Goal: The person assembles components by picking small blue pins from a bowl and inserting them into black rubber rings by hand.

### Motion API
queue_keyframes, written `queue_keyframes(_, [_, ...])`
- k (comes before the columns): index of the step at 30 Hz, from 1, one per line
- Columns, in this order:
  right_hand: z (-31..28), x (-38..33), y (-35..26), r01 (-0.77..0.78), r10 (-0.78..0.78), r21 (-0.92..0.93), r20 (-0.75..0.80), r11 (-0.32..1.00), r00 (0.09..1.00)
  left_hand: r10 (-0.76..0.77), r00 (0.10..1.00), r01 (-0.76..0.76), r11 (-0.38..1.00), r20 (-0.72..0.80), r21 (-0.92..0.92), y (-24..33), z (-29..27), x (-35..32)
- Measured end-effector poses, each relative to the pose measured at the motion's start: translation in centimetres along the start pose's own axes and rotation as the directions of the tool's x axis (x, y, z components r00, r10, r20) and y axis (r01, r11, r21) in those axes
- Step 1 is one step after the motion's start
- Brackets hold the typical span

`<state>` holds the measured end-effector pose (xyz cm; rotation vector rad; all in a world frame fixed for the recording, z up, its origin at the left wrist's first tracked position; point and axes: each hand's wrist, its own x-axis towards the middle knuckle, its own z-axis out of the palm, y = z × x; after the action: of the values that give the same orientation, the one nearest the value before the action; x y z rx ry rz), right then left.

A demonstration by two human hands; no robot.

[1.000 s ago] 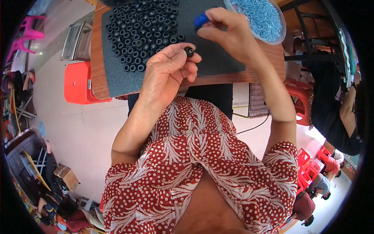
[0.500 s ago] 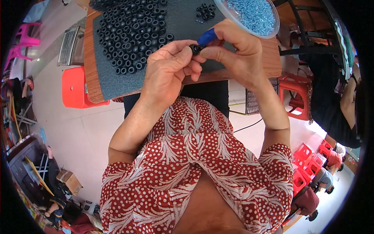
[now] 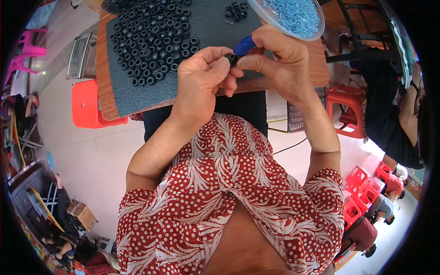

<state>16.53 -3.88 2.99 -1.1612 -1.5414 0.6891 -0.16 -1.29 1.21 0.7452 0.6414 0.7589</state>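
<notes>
Both hands [image 3: 247, 64] now pinch one rubber ring [image 3: 233, 58].

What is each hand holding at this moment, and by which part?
The left hand pinches a small black ring by its rim. The right hand grips a blue-handled tool low on the handle, tip at the ring.

Both forearms rose from her lap and bent inward, bringing the hands together just above the near edge of the table [image 3: 110, 107]. The left hand [image 3: 201, 75] was curled, thumb pressed against fingertips; the right hand [image 3: 279, 62] arched over, pinching, knuckles raised.
</notes>
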Motion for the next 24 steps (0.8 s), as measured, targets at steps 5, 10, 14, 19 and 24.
queue_keyframes(5, [-0.08,-0.01,-0.35,-0.004,0.004,-0.054,0.010,0.999,1.000,0.058,0.998,-0.057,0.996,-0.021,0.061,0.05,0.25,-0.07])
queue_keyframes(10, [0.21,-0.18,-0.27,0.019,-0.019,-0.042,0.007,0.999,1.000,0.091,0.996,-0.089,0.992,-0.016,0.092,-0.35,0.30,0.21])
queue_keyframes(14, [0.23,-0.45,-0.29,-0.093,0.093,-0.027,-0.005,0.995,0.996,0.088,0.996,-0.086,0.992,-0.014,0.088,-0.29,0.44,0.07])
queue_keyframes(19, [0.42,-0.54,-0.03,0.021,-0.027,-0.077,-0.073,0.997,0.997,0.091,0.996,-0.090,0.992,-0.011,0.085,-0.38,0.48,0.10])
queue_keyframes(24, [0.39,-0.48,0.33,0.125,-0.139,-0.201,-0.056,0.972,0.989,0.090,0.996,-0.090,0.994,-0.006,0.054,-0.53,0.48,0.19])
